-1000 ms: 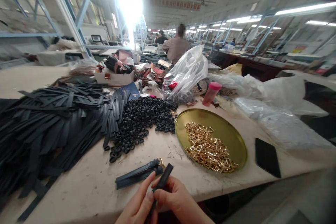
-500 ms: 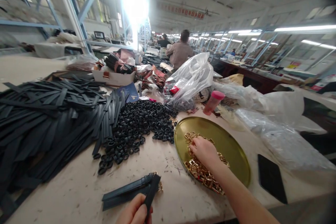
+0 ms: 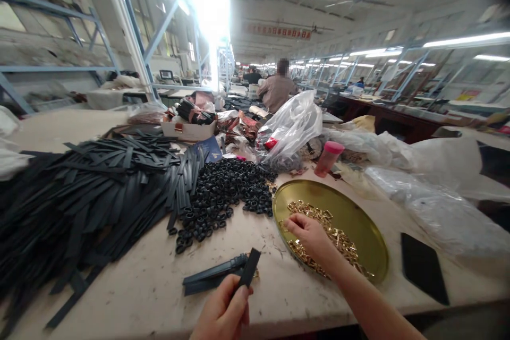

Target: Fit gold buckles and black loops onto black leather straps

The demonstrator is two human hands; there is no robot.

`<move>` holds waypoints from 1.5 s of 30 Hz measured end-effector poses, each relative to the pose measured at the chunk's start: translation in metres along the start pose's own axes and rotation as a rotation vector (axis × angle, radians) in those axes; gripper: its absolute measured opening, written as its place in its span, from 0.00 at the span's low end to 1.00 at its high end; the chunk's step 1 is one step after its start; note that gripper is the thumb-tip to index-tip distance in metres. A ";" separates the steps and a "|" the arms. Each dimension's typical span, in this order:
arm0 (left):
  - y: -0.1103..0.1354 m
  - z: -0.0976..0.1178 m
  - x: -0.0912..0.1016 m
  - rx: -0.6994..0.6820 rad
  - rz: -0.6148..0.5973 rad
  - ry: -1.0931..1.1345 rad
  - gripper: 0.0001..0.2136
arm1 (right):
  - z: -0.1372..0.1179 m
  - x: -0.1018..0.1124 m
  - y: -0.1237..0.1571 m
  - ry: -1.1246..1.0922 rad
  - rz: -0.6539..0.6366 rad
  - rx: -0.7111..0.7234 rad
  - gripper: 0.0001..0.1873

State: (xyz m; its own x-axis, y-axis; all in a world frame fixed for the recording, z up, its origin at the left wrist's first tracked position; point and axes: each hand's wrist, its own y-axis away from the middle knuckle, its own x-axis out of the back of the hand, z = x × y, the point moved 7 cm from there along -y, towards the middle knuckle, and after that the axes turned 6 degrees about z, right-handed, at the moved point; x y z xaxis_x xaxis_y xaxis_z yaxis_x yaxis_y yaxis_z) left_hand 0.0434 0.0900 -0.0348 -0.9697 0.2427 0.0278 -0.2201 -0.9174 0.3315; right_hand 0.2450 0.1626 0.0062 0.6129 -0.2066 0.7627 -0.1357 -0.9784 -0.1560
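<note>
My left hand [image 3: 229, 305] is closed around a short black strap [image 3: 250, 268], thumb on top, the free end pointing up and away. Just beyond it, a small stack of black straps [image 3: 213, 275] lies on the table, with gold metal showing at its right end. My right hand [image 3: 308, 231] is over the left part of a round gold tray [image 3: 368, 228]. Its thumb and fingertips are pinched together, with a small gold buckle partly showing at the tips. Loose gold buckles [image 3: 345, 241] lie in the tray around and beneath this hand.
Many black strips [image 3: 99, 186] are heaped at left, beside a pile of small black loops [image 3: 235, 180]. A pink-lidded jar [image 3: 329, 159] and a clear plastic bag [image 3: 292, 127] stand behind the tray. A dark phone-like slab [image 3: 424, 268] lies right. A person [image 3: 277, 90] sits farther back.
My right hand has come up and left from among the buckles toward the tray's left side. My left hand still grips the strap, slightly higher. The whole view has shifted a little.
</note>
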 end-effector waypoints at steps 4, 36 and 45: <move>-0.001 0.007 -0.006 -0.024 0.038 0.105 0.21 | -0.040 -0.050 0.059 -0.787 -0.200 -0.241 0.17; 0.020 0.007 0.016 -0.129 0.275 0.188 0.15 | -0.063 -0.110 0.114 -1.433 -0.227 -0.485 0.14; 0.014 -0.004 0.009 0.019 0.154 0.273 0.18 | -0.054 -0.105 0.113 -1.310 -0.199 -0.440 0.14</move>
State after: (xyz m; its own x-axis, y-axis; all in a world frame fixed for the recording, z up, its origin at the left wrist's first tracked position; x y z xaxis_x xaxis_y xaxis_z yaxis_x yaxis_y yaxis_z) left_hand 0.0311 0.0781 -0.0332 -0.9846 0.0057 -0.1746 -0.0694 -0.9300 0.3609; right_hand 0.1237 0.0737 -0.0576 0.8908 -0.1623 -0.4244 -0.0420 -0.9595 0.2787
